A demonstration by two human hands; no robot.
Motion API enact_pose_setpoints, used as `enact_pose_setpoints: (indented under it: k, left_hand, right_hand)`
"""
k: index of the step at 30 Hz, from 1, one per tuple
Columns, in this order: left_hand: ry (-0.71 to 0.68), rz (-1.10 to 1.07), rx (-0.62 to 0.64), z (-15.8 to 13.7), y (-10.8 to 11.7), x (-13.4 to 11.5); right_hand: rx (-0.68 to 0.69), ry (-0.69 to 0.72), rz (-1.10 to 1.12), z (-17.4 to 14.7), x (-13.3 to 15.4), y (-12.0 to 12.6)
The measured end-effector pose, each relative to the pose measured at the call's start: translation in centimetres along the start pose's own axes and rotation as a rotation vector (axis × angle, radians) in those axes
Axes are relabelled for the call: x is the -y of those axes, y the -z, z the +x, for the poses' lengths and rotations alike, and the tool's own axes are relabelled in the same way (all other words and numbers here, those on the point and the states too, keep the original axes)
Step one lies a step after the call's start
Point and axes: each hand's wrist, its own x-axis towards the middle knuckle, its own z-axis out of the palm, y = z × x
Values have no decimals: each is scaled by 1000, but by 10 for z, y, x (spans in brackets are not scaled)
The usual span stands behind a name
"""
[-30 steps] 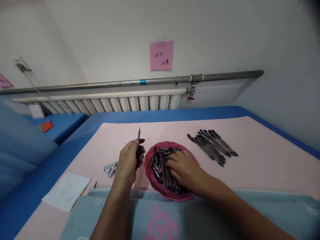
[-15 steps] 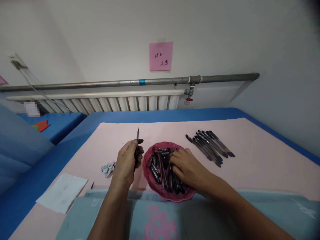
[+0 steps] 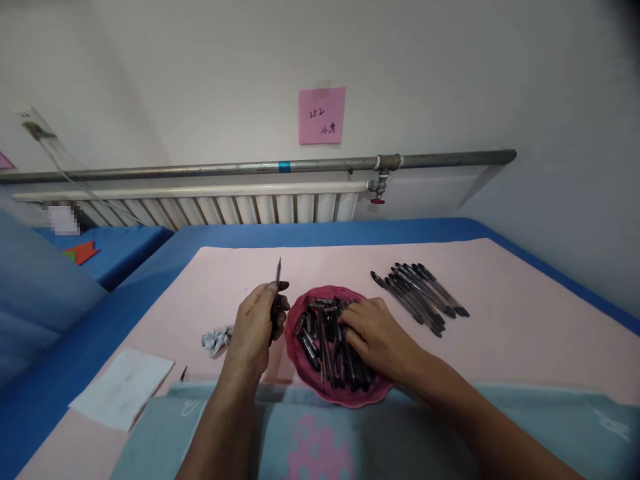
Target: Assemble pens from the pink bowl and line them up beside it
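My left hand (image 3: 256, 323) is closed round an uncapped pen (image 3: 279, 272), its tip pointing up, just left of the pink basket. Dark smudges show on the fingertips of that hand. The pink scalloped basket (image 3: 299, 365) holds several dark pen caps (image 3: 309, 348) and clear pen barrels (image 3: 327, 353). Over the right side of the basket, my right hand (image 3: 373, 333) has its fingers curled down among the pen parts. What those fingers grip is hidden. To the right, several capped pens (image 3: 420, 297) lie side by side on the pink cloth.
A crumpled wrapper (image 3: 216, 341) lies left of my left wrist. Further left are a white paper sheet (image 3: 123, 389) and a small dark tip (image 3: 183, 374). A teal cloth (image 3: 540, 427) covers the near edge. A radiator (image 3: 250, 208) and a pipe (image 3: 200, 171) run along the wall behind.
My left hand has shifted very slightly right with the pen. The right hand stays in the basket, its fingers almost unmoved.
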Motion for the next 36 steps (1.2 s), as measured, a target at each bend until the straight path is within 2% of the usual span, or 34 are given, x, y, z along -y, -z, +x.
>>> enact_pose_setpoints:
  k: [9, 17, 25, 28, 33, 36]
  left_hand:
    - [12, 9, 18, 1, -1, 0]
    - [-2, 24, -3, 1, 1, -1]
    - [15, 38, -10, 0, -1, -2]
    - [18, 52, 0, 0, -2, -1]
    - [19, 93, 21, -1, -4, 2]
    - [26, 119, 36, -1, -6, 5]
  right_hand:
    - [4, 2, 36, 1, -1, -1]
    - [-84, -71, 34, 1, -7, 2]
    - [-104, -54, 93, 0, -6, 1]
    - [-67, -67, 49, 2, -4, 2]
    - [73, -30, -84, 10, 7, 0]
    - [90, -34, -155, 14, 13, -5]
